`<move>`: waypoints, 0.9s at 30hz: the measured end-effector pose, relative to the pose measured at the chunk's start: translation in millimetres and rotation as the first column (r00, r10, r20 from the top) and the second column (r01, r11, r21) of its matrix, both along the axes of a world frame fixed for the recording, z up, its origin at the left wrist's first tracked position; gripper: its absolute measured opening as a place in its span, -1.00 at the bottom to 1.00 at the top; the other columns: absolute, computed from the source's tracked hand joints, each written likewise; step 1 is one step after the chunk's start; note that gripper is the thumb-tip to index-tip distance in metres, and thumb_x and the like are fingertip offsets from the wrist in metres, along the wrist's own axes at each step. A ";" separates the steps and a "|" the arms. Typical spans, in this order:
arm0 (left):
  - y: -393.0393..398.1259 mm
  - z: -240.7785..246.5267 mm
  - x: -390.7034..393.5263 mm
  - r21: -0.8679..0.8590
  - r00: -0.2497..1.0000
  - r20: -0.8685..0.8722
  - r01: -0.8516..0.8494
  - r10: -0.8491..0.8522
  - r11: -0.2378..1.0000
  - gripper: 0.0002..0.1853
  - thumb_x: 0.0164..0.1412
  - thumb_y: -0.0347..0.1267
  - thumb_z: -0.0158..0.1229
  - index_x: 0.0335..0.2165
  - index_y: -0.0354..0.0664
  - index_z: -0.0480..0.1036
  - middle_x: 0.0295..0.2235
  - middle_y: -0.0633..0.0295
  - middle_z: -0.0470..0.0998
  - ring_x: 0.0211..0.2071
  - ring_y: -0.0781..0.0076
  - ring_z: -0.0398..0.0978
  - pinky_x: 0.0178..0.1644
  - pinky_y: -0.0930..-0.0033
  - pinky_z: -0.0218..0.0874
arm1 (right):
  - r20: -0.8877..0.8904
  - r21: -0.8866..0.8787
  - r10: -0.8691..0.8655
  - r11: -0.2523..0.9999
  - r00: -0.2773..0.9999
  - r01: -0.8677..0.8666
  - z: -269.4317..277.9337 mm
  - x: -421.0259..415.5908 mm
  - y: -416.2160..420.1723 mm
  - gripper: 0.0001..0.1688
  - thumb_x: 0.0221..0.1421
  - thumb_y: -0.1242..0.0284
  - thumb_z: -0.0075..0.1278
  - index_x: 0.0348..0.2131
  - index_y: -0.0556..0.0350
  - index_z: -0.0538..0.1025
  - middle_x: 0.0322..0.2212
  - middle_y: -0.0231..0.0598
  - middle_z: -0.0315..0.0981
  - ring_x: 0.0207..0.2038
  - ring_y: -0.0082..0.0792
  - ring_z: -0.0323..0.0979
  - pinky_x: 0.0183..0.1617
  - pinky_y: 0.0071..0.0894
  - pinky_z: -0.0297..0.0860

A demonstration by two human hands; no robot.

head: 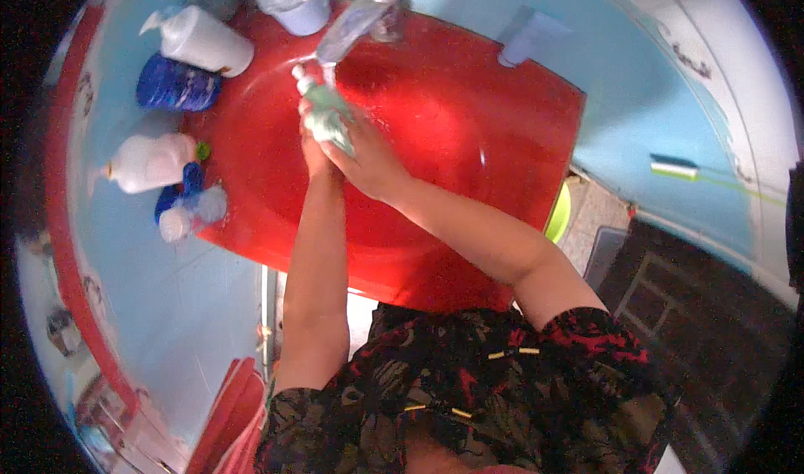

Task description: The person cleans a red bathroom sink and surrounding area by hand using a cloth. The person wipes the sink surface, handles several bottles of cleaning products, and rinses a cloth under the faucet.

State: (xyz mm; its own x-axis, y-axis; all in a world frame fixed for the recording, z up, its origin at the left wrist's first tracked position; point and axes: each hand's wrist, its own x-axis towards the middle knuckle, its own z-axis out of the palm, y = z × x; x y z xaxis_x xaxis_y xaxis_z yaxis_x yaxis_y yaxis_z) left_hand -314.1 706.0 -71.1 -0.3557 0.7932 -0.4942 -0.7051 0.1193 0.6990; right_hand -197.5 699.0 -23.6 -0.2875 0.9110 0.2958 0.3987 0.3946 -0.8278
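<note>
My left hand (315,153) and my right hand (374,163) are together around a pale green bottle (328,106) with a white top. They hold it tilted over the red washbasin (433,204), its top pointing away from me. The left hand is partly hidden behind the bottle and the right hand. My right hand lies along the near right side of the bottle. Just beyond the bottle's top is the metal faucet (352,31), with a stream of water (328,73) falling from its spout close to the bottle.
Along the left rim stand a white pump bottle (207,40), a blue container (178,83), a white jug-shaped bottle (154,162) and small bottles (191,213). A pale cup (301,14) is beside the faucet. Blue walls border the basin; a dark mat (697,323) lies on the floor.
</note>
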 end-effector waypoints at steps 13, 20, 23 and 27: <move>-8.9 25.6 30.0 -0.198 0.869 -0.345 0.303 -0.355 0.932 -0.19 0.15 0.24 -0.07 0.06 -0.25 0.30 -0.07 0.07 0.46 -0.08 0.23 0.46 -0.01 0.22 0.28 | -0.600 -0.737 -0.228 0.530 0.767 -0.419 -34.6 24.9 110.9 -0.60 -0.10 0.18 0.23 -0.32 0.08 0.59 -0.43 -0.31 0.56 -0.42 -0.44 0.50 -0.31 -0.37 0.39; -16.9 10.0 26.4 -0.351 0.512 -0.694 0.373 -0.506 0.859 0.01 -0.22 -0.22 0.43 0.17 -0.09 0.04 0.00 0.04 0.38 0.03 0.13 0.36 0.05 0.15 0.23 | -0.454 -0.584 -0.068 0.775 0.888 -0.240 -43.2 17.9 71.4 -0.64 0.03 0.24 0.18 -0.27 0.13 0.55 -0.38 -0.35 0.53 -0.33 -0.52 0.46 -0.24 -0.42 0.36; -6.5 -9.9 14.1 -0.256 0.622 -0.697 0.248 -0.356 0.934 0.03 -0.31 -0.34 0.46 0.14 -0.06 0.05 -0.01 0.08 0.37 0.02 0.19 0.35 0.07 0.18 0.22 | -0.200 -0.602 -0.072 0.796 0.977 -0.064 -50.6 21.5 53.3 -0.49 0.04 0.06 0.11 -0.29 0.17 0.56 -0.37 -0.13 0.55 -0.27 -0.24 0.51 -0.18 -0.26 0.37; 17.7 -20.2 12.7 -0.104 0.686 -0.698 0.188 -0.206 0.977 0.04 -0.30 -0.37 0.49 0.14 -0.02 0.03 -0.01 0.16 0.35 0.03 0.30 0.31 0.09 0.24 0.20 | 0.093 -0.578 0.177 0.811 0.980 -0.091 -93.2 63.5 32.9 -0.39 0.05 -0.03 0.04 -0.24 0.18 0.54 -0.30 0.09 0.53 -0.18 0.01 0.50 -0.14 -0.11 0.36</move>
State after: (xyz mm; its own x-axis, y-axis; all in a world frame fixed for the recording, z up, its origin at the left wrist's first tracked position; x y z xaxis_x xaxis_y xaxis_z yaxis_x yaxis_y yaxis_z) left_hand -301.4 723.7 -91.3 -0.4426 0.8775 -0.1845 0.0305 0.2204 0.9749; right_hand -133.9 731.9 -116.8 -0.4175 0.8530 -0.3133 0.5014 -0.0713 -0.8623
